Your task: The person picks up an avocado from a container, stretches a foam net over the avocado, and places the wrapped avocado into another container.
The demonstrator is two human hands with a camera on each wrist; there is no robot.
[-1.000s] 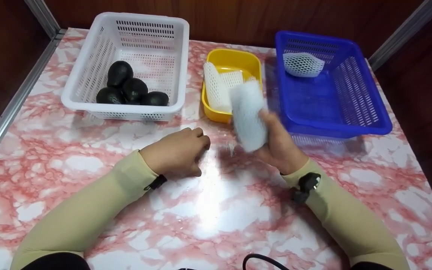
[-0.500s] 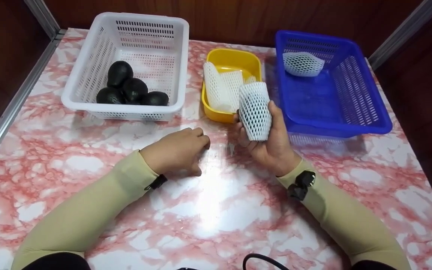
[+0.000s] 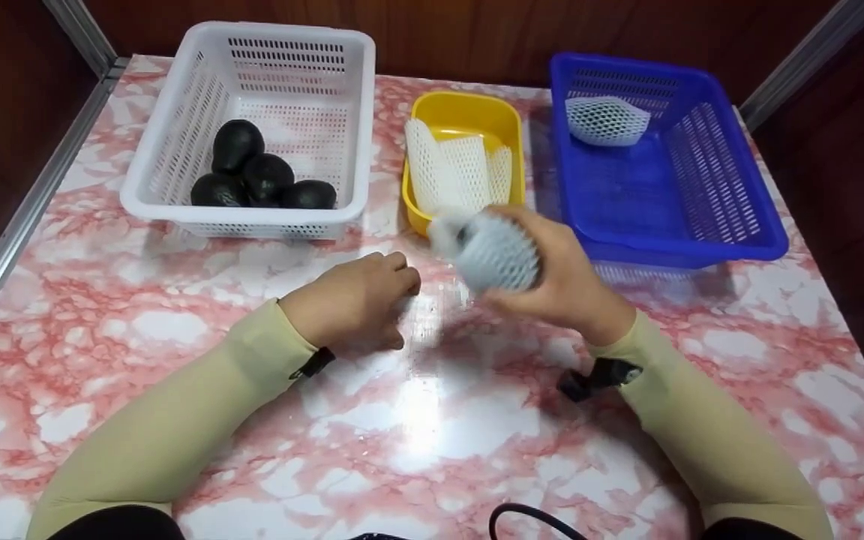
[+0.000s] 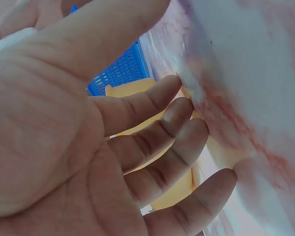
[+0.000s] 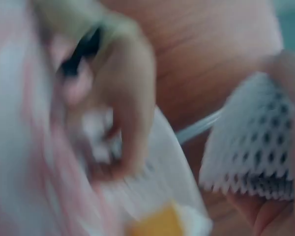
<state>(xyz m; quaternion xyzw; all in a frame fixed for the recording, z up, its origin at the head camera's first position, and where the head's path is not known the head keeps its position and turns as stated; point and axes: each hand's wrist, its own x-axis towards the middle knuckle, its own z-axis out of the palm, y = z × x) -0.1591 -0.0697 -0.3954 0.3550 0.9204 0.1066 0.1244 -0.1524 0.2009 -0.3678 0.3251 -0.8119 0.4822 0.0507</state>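
Observation:
My right hand [image 3: 571,277] grips an avocado in a white foam net [image 3: 503,259] above the table, just in front of the yellow tub. Dark skin shows through the mesh, and the net's left end is blurred. Close by in the right wrist view, the net's scalloped edge [image 5: 246,184] stands out beside the fingers. My left hand [image 3: 353,300] rests on the table to the left, palm down, with nothing in it. Its fingers are loosely bent, their tips at the tabletop in the left wrist view, where the palm [image 4: 44,137] shows bare.
A white basket [image 3: 248,214] at the back left holds several bare avocados [image 3: 267,178]. The yellow tub [image 3: 469,112] contains several flat foam nets [image 3: 466,169]. At the right, a blue basket [image 3: 672,251] has one netted avocado [image 3: 607,121] inside. A black cable [image 3: 533,514] lies at the front edge.
My right hand has turned over from palm up to knuckles up, tipping the netted avocado so one end points left. My left hand has stayed put.

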